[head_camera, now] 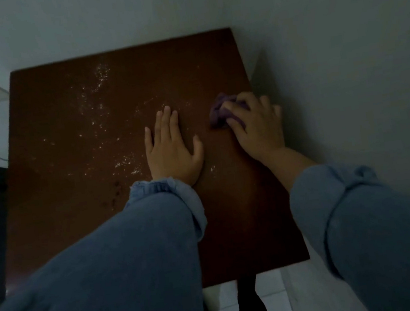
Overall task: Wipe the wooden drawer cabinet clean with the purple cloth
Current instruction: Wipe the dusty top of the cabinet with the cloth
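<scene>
**Wiping under way, most of the top still speckled**

While the right hand [254,125] gripped the bunched purple cloth [219,113] near the right edge of the wooden drawer cabinet [74,198], the left hand [172,149] lay flat, fingers straight, beside it. White specks [100,80] remained across the left and far areas, so much wiping appeared left.

Head view, looking steeply down from above

One wide-angle camera sits close over the cabinet top [93,144], facing forward toward the wall corner; the right hand [254,125] gripping the cloth [219,113] lies right of centre, sleeves filling the near edge.
</scene>
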Demonstrator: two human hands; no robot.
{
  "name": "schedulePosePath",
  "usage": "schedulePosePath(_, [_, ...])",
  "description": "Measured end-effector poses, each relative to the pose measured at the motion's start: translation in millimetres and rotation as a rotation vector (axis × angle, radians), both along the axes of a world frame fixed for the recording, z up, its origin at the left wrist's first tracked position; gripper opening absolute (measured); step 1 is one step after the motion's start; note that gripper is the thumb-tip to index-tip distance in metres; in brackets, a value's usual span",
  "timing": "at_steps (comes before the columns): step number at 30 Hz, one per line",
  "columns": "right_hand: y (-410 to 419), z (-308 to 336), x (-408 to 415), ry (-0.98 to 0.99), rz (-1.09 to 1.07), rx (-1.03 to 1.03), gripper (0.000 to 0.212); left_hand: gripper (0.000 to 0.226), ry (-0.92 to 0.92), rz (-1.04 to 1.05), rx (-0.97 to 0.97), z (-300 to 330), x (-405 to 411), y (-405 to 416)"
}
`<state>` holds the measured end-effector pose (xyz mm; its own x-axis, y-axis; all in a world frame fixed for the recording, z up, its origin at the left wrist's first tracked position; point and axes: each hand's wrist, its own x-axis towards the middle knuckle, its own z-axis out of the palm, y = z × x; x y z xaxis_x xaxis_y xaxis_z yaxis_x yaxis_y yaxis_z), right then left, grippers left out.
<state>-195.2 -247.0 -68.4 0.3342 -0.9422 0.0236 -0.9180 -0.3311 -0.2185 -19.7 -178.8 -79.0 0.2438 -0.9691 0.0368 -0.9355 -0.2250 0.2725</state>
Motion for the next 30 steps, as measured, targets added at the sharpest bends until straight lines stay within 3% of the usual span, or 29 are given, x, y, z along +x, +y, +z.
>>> schedulePosePath(9, [101, -1, -30, -0.033, -0.038, -0.035, 0.039, 0.068, 0.017, -0.002, -0.043, -2, -1, 2])
schedulePosePath(17, [100, -6, -32, 0.0, -0.014, -0.079, 0.04, 0.072, 0.009, -0.061, -0.002, 1, -2, 10])
schedulePosePath(25, [102, -1, -30, -0.014, -0.018, -0.024, 0.037, 0.066, 0.043, -0.111, -0.003, 8, -49, 115])
schedulePosePath(30, [108, 1, -33, -0.075, -0.011, -0.011, 0.033, 0.062, 0.057, -0.094, -0.06, -5, -50, 120])
